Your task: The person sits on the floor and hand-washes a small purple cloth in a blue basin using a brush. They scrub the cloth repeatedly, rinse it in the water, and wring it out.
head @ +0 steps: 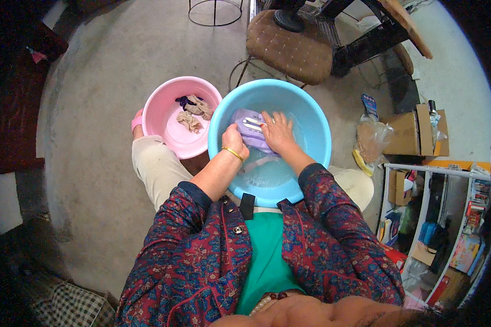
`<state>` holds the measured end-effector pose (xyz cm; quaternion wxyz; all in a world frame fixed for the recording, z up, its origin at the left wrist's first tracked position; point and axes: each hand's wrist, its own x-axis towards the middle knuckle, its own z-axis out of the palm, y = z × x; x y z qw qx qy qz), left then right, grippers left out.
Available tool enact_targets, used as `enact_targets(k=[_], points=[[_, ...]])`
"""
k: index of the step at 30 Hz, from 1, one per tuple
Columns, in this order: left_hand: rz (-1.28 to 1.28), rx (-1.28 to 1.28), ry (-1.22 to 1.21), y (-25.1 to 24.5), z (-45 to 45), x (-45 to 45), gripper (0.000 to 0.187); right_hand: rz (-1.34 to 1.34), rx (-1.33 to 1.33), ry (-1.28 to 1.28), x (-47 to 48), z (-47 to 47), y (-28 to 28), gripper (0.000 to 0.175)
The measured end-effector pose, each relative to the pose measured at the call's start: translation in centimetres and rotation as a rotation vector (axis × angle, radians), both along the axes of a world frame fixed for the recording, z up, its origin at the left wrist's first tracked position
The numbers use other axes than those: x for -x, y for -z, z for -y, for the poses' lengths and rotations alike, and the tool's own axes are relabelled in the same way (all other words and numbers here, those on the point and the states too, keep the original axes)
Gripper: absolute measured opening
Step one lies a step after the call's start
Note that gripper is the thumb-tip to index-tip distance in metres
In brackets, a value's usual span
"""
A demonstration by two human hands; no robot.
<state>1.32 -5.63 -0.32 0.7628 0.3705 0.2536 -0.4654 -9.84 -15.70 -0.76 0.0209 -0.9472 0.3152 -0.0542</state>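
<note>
A light-blue plastic basin [317, 163] sits before me, between my knees, with sudsy water in its bottom. Inside it is a purple cloth item [253, 141] bearing a white printed graphic and some writing. My left hand [234, 142], with a gold bangle at the wrist, has its fingers curled on the left edge of the cloth. Spread fingers of my right hand [279, 131] lie flat over the cloth's right side and reach past it. Part of the cloth is hidden beneath this hand. A paler strip shows underwater nearer me.
Touching the basin's left side is a pink basin [159, 96] holding beige and dark crumpled fabric [194, 112]. A brown padded chair [288, 49] stands beyond. At right are a cardboard box [401, 131], a clear plastic bag [372, 137] and a filled shelf unit [423, 196].
</note>
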Motion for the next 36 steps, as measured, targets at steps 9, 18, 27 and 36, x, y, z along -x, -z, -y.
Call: enact_targets(k=[9,18,27,36], points=[[-0.020,0.051,0.240,0.6,-0.2,-0.2,0.027,-0.078,-0.338,0.252,-1.6,0.6,-1.5,0.040],[0.280,-0.155,0.249,1.3,-0.4,-0.8,0.018,0.449,-1.385,0.651,1.7,3.6,-1.0,0.021],[0.085,-0.020,0.614,-1.0,-1.3,-0.5,0.011,0.894,-1.678,0.547,1.8,-0.5,-5.5,0.025],[0.215,0.106,0.685,-1.6,-0.8,-0.7,0.024,0.898,-1.630,0.518,2.4,-0.9,-7.3,0.024]])
